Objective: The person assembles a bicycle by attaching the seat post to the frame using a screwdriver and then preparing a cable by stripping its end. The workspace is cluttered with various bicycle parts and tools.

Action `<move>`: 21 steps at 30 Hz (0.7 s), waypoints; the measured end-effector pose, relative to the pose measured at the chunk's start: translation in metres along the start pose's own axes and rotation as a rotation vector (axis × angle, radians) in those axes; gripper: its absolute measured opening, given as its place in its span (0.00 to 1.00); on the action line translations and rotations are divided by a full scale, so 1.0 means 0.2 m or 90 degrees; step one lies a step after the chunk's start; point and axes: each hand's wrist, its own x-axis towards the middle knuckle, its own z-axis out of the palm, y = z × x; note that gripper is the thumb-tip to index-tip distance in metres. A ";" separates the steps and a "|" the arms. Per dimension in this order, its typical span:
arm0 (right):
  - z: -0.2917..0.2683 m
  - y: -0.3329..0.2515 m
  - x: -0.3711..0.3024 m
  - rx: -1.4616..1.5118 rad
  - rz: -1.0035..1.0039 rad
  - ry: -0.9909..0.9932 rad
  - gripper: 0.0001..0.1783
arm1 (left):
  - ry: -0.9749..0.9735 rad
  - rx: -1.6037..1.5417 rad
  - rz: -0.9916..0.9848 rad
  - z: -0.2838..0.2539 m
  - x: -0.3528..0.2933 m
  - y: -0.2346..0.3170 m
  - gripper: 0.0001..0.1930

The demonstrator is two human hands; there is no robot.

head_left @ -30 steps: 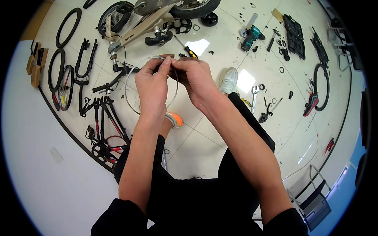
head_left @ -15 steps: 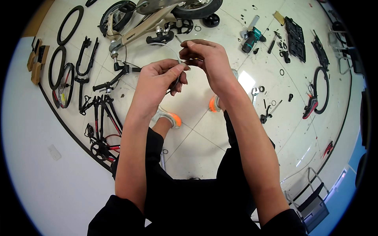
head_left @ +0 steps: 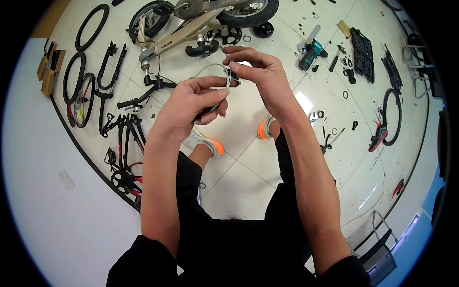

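Note:
A thin pale grey cable (head_left: 211, 65) curves in a loop above the floor between my two hands. My left hand (head_left: 184, 107) is closed around it, with the thumb pressed against the curled fingers. Higher and to the right, my right hand (head_left: 265, 79) pinches the cable between thumb and forefinger. Part of the cable is hidden inside the left fingers, so its full length does not show. A beige folding bicycle (head_left: 184, 32) lies on the tiles just beyond my hands, its handlebar (head_left: 152, 91) to the left of them.
Bicycle frame parts (head_left: 125, 148), a black fork (head_left: 101, 91) and tyres (head_left: 92, 27) lie on the left. At the right are a teal drill (head_left: 311, 54), a hammer (head_left: 336, 60), a black tool case (head_left: 362, 55) and a saddle (head_left: 378, 137). A chair (head_left: 377, 253) stands lower right.
My right hand has shifted a little to the right, and the cable now makes a larger visible loop between the hands. The whole view has moved slightly.

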 end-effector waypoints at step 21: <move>0.03 -0.05 -0.02 0.016 0.017 0.034 0.08 | -0.167 -0.345 0.019 -0.07 0.01 -0.02 0.25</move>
